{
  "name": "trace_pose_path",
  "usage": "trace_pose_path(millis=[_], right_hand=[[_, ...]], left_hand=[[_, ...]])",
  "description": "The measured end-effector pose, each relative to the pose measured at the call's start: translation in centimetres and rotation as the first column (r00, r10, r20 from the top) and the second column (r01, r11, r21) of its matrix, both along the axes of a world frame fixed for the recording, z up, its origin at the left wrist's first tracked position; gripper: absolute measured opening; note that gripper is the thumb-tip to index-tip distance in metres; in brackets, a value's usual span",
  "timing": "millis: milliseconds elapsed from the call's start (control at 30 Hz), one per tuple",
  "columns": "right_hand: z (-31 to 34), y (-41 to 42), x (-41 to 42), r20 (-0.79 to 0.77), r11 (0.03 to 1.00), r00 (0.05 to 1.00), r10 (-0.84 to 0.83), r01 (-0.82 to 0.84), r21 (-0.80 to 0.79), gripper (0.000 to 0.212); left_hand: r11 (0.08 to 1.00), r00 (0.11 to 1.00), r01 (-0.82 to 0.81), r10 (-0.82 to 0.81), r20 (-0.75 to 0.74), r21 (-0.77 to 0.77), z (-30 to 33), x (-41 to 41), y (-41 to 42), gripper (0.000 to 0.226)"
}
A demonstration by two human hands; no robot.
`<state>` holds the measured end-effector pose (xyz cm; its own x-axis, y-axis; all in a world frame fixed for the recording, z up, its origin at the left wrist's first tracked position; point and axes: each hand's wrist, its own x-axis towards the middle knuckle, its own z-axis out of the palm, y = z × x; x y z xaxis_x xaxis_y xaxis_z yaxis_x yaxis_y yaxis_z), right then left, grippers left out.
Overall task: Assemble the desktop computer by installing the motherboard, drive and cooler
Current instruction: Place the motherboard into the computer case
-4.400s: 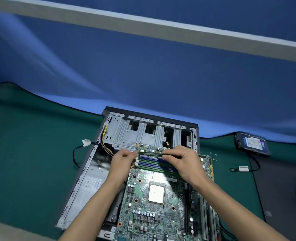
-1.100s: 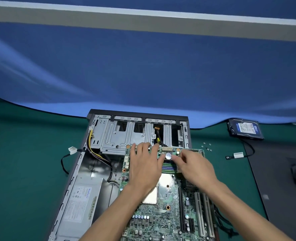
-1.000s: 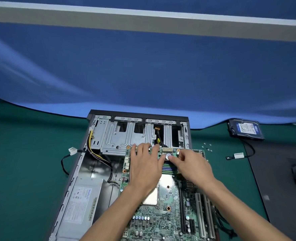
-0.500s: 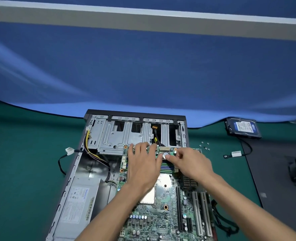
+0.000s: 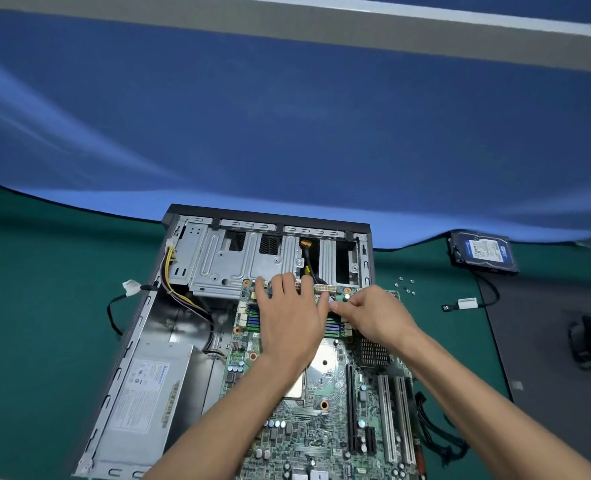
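While the hands had barely shifted from half a second earlier, the left hand [image 5: 287, 320] lay flat, fingers straight, on the green motherboard [image 5: 325, 403] inside the grey metal case [image 5: 141, 341]. The right hand [image 5: 373, 315] pinched something small at the board's 12 o'clock edge. The drive [image 5: 483, 252] lay on the green surface [image 5: 44, 306] at 2 o'clock.

Before you the worktop [image 5: 37, 278] is covered in a dark green mat, with a black mat [image 5: 543, 327] laid over its right side. Behind it hangs a blue cloth backdrop [image 5: 287, 133], softly creased, its lower edge draped onto the worktop's far side. Above the cloth you see a grey band with a pale strip [image 5: 322, 26] running across. The light is even, without hard shadows.
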<state>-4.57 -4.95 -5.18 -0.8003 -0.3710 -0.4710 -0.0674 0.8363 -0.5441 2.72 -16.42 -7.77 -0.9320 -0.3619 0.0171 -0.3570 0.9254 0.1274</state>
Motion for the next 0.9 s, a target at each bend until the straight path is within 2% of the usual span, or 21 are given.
trace_pose_path(millis=[133, 200, 233, 300, 367, 400, 533, 767, 833, 900], right_hand=[[0.1, 0.3, -0.3, 0.006, 0.999, 0.999, 0.033, -0.033, -0.02, 0.06], [0.7, 0.4, -0.4, -0.012, 0.996, 0.997, 0.075, -0.075, 0.052, 0.059], [1.0, 0.3, -0.3, -0.086, 0.99, 0.991, 0.102, -0.093, 0.111, 0.056], [1.5, -0.2, 0.2, -0.362, 0.977, 0.92, 0.152, -0.085, 0.194, 0.046], [1.7, -1.3, 0.6, -0.56, 0.979, 0.804, 0.201, -0.146, 0.142, 0.037], [1.7, -2.1, 0.7, -0.58, 0.971, 0.779, 0.237, -0.21, 0.115, 0.038], [0.7, -5.9, 0.7, -0.412, 0.914, 0.818, 0.402, -0.383, 0.131, 0.058], [0.3, -8.4, -1.1, -0.112, 0.869, 0.87, 0.48, -0.453, 0.198, 0.08], [0.2, -8.8, -1.4, -0.022, 0.874, 0.887, 0.461, -0.45, 0.182, 0.081], [0.1, -9.2, -1.6, 0.042, 0.883, 0.897, 0.44, -0.44, 0.162, 0.073]], left_hand=[[0.999, 1.0, -0.01, 0.011, -0.024, 0.042, -0.3, 0.0, 0.0, 0.049], [0.995, 1.0, -0.015, 0.017, -0.024, 0.096, -0.3, 0.0, -0.2, 0.048], [0.992, 0.999, -0.011, 0.016, -0.034, 0.129, -0.3, 0.1, -0.3, 0.049], [0.968, 0.992, -0.013, 0.043, -0.115, 0.249, -0.2, 0.4, -0.8, 0.051], [0.931, 0.967, -0.027, 0.117, -0.226, 0.365, 0.2, 1.0, -1.5, 0.048], [0.923, 0.953, -0.048, 0.156, -0.258, 0.382, 0.4, 1.4, -2.1, 0.046], [0.864, 0.931, -0.219, 0.324, -0.168, 0.453, 0.4, 2.9, -4.3, 0.034], [0.727, 0.857, -0.333, 0.499, -0.129, 0.6, 1.3, 4.6, -5.2, 0.019], [0.688, 0.854, -0.372, 0.517, -0.062, 0.623, 1.2, 5.0, -5.4, 0.019], [0.635, 0.868, -0.39, 0.494, 0.038, 0.667, 0.8, 5.5, -5.4, 0.024]])
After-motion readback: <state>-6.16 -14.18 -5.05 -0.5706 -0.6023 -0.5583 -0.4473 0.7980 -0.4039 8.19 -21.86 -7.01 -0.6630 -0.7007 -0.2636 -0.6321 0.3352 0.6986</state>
